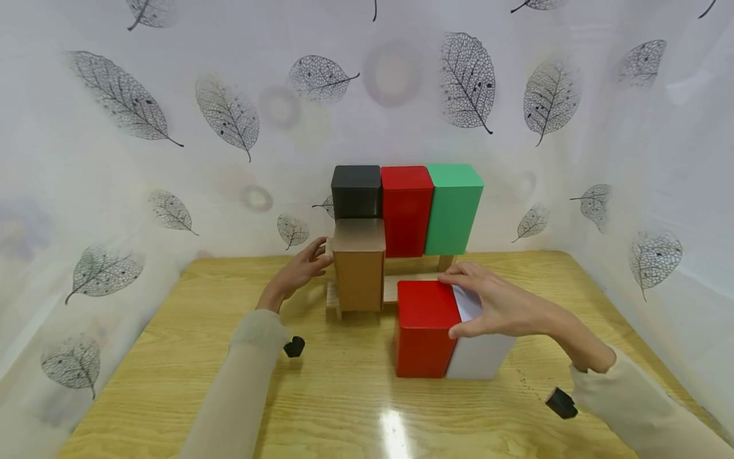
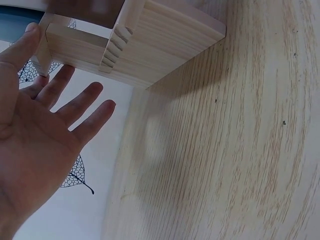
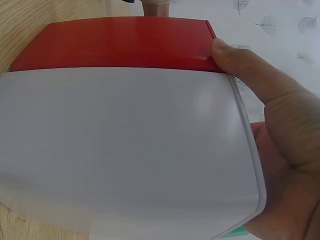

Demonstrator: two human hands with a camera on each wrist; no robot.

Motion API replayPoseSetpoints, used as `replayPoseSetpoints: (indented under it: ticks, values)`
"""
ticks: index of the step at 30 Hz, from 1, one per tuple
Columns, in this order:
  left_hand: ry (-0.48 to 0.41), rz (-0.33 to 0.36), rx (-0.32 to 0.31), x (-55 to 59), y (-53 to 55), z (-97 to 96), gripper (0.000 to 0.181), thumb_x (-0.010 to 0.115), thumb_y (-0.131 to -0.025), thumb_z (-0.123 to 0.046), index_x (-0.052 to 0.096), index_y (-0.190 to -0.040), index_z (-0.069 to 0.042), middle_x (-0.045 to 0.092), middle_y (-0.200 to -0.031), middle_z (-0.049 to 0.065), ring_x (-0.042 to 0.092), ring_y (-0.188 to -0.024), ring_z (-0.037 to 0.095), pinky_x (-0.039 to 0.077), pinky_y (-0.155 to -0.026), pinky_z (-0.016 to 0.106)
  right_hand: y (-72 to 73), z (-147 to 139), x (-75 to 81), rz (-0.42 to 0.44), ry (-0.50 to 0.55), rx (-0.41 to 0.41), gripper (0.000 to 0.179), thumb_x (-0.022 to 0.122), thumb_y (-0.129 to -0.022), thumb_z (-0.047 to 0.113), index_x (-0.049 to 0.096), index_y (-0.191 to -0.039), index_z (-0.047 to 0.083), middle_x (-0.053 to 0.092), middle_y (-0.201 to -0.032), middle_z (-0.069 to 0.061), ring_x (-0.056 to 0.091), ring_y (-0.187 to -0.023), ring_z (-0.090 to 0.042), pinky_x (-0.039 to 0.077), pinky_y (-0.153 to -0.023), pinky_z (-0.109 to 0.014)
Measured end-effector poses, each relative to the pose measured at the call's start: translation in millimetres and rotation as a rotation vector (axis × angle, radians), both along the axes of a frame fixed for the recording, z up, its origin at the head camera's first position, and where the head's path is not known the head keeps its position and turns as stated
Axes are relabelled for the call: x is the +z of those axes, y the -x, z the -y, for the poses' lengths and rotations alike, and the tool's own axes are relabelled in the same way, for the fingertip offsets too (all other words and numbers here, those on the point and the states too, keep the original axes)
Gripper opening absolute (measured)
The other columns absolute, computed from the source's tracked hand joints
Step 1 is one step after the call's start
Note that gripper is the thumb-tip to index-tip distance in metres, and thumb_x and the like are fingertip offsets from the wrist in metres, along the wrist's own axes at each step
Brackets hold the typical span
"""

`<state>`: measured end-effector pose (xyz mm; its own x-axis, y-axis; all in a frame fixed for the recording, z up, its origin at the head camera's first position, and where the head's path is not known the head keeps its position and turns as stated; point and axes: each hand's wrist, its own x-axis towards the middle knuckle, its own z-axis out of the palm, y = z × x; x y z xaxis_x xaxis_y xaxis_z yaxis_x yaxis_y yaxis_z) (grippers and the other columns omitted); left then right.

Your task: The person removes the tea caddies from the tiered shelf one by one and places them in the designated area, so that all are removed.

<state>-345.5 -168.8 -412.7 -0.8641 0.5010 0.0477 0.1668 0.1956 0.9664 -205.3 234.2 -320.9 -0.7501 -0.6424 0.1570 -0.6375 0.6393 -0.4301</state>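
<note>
Here, right hand (image 1: 494,303) on front red box (image 1: 425,344)

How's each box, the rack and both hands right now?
Black box: upright
Rear red box: upright
Green box: upright
Brown box: upright
Front red box: upright, gripped
White box: upright, touching front red box
Wooden rack: loaded with boxes
Left hand: fingers apart
Right hand: gripping front red box

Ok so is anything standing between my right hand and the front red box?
Partly: the white box stands right beside the front red box, on the side of your right hand, but your thumb reaches past it to the red one.
</note>
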Motion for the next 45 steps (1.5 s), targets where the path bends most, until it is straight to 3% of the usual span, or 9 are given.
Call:
replayPoseSetpoints:
  ticks: [10, 17, 23, 30, 38, 45]
  values:
    - [0.022, 0.002, 0.015, -0.3, -0.2, 0.7, 0.07, 0.047, -0.113, -0.021, 0.004, -0.166, -0.006, 0.012, -0.169, 0.023, 0.031, -0.15, 0.042, 0.031, -0.121, 0.056, 2.2, -4, -1.0, 0.018, 0.013, 0.02, 0.084, 0.084, -0.084, 0.05, 0.056, -0.147, 0.003, 0.052, -0.142, -0.011, 0.047, -0.13, -0.033, 0.047, -0.103, -0.062]
    - [0.026, 0.005, 0.005, -0.7, -1.4, 0.3, 0.071, 0.047, -0.113, -0.023, 0.003, -0.167, -0.006, 0.01, -0.17, 0.024, 0.028, -0.151, 0.042, 0.03, -0.121, 0.055, 5.5, -5, 4.3, 0.102, 0.118, -0.009, 0.072, 0.08, -0.092, 0.034, 0.051, -0.15, 0.001, 0.047, -0.153, -0.017, 0.049, -0.135, -0.041, 0.043, -0.108, -0.066]
    - [0.016, 0.008, 0.007, -0.7, -1.0, -0.6, 0.071, 0.048, -0.113, -0.023, 0.004, -0.167, -0.006, 0.01, -0.17, 0.023, 0.027, -0.151, 0.041, 0.031, -0.121, 0.055, 10.7, 3, 15.7, 0.084, 0.205, 0.01, 0.063, 0.076, -0.096, 0.022, 0.05, -0.149, -0.001, 0.051, -0.148, -0.015, 0.055, -0.128, -0.039, 0.053, -0.101, -0.056]
    - [0.014, 0.002, 0.005, -1.6, 0.7, -3.8, 0.071, 0.047, -0.113, -0.021, 0.004, -0.166, -0.005, 0.012, -0.169, 0.024, 0.03, -0.15, 0.042, 0.031, -0.121, 0.055, 21.8, 18, 33.8, 0.032, 0.222, 0.033, 0.063, 0.078, -0.094, 0.016, 0.051, -0.148, -0.003, 0.055, -0.145, -0.015, 0.062, -0.119, -0.029, 0.053, -0.102, -0.052]
    - [-0.002, 0.004, 0.005, -1.4, 0.4, -3.3, 0.071, 0.047, -0.113, -0.02, 0.003, -0.166, -0.004, 0.011, -0.169, 0.025, 0.03, -0.15, 0.042, 0.031, -0.121, 0.054, 38.9, 34, 54.3, 0.117, 0.257, 0.022, 0.067, 0.075, -0.097, 0.014, 0.043, -0.152, -0.007, 0.049, -0.15, -0.022, 0.047, -0.137, -0.039, 0.044, -0.112, -0.053]
    - [-0.017, 0.0, 0.003, -2.4, 2.2, -1.2, 0.072, 0.047, -0.112, -0.02, 0.002, -0.166, -0.004, 0.011, -0.169, 0.024, 0.03, -0.15, 0.042, 0.03, -0.122, 0.055, 54.1, 44, 66.0, 0.13, 0.256, -0.013, 0.068, 0.074, -0.097, 0.018, 0.043, -0.153, -0.005, 0.05, -0.15, -0.02, 0.047, -0.137, -0.035, 0.043, -0.113, -0.054]
